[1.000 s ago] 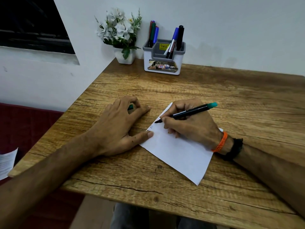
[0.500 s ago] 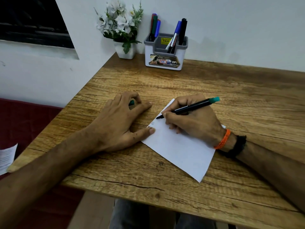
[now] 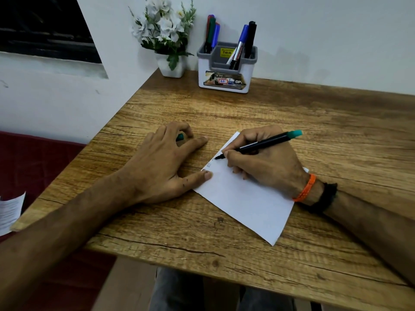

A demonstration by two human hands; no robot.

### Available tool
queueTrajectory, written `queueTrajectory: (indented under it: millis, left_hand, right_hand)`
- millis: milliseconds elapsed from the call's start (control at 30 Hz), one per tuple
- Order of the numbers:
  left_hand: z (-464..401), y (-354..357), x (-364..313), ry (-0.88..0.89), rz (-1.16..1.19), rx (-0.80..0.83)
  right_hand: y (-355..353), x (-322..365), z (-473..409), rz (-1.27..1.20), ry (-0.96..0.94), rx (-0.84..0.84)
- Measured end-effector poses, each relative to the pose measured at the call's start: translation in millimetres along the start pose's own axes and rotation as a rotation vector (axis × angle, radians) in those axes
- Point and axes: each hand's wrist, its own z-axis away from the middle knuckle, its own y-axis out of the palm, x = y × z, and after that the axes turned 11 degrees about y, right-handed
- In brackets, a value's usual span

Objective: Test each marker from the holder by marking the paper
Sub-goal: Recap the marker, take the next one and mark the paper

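A small teal cap [image 3: 180, 137] peeks out between the curled fingers of the left hand [image 3: 160, 164], most of it hidden; that hand pinches the cap while its thumb presses the near-left edge of the white sheet of paper [image 3: 244, 194]. The right hand [image 3: 265, 163] grips a black marker with a teal end [image 3: 258, 145], tip touching the paper near faint marks too small to read. The paper's far-right corner is covered by the wrist. At the desk's far edge, against the white wall [image 3: 336, 30], stands a grey-and-white plastic holder [image 3: 224, 72] of upright markers beside a white pot of artificial flowers [image 3: 167, 41]. The wood-grain desk [image 3: 314, 122] is cut off at right.
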Motion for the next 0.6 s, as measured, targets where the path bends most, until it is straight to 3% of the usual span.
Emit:
queueTrajectory:
  millis: [600]
  left_hand:
    - [0.2,0.5,-0.3,0.0,-0.008,0.007]
  right_hand:
    - [0.9,0.0,3.2,0.035,-0.015,-0.005]
